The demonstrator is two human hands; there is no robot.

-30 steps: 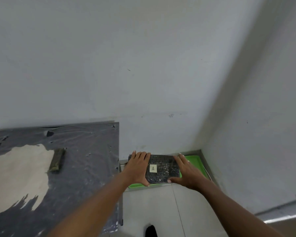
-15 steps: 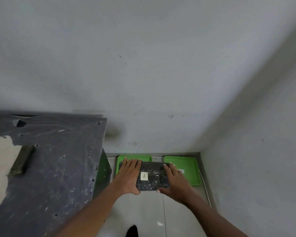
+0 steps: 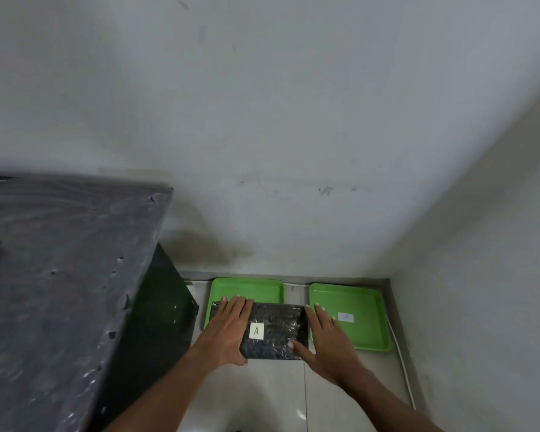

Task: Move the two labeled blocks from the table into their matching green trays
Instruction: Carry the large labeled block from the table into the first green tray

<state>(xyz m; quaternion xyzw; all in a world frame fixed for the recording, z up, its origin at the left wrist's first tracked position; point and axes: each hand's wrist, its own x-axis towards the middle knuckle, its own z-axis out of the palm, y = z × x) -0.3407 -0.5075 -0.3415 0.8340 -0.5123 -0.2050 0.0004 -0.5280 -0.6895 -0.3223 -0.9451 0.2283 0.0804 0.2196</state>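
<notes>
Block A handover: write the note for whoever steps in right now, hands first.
Left hand: grip on block A, left end.
Right hand: grip on its right end.
Block A hangs over the left green tray, partly past its near edge; touching or not, cannot tell.
Right green tray: holds only a small white label.
Done: block A brought off the table.
Left: release A; second block, out of view.

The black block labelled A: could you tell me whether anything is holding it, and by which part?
Both hands hold the black block by its short ends: the left hand on its left end, the right hand on its right end, over the left green tray.
</notes>
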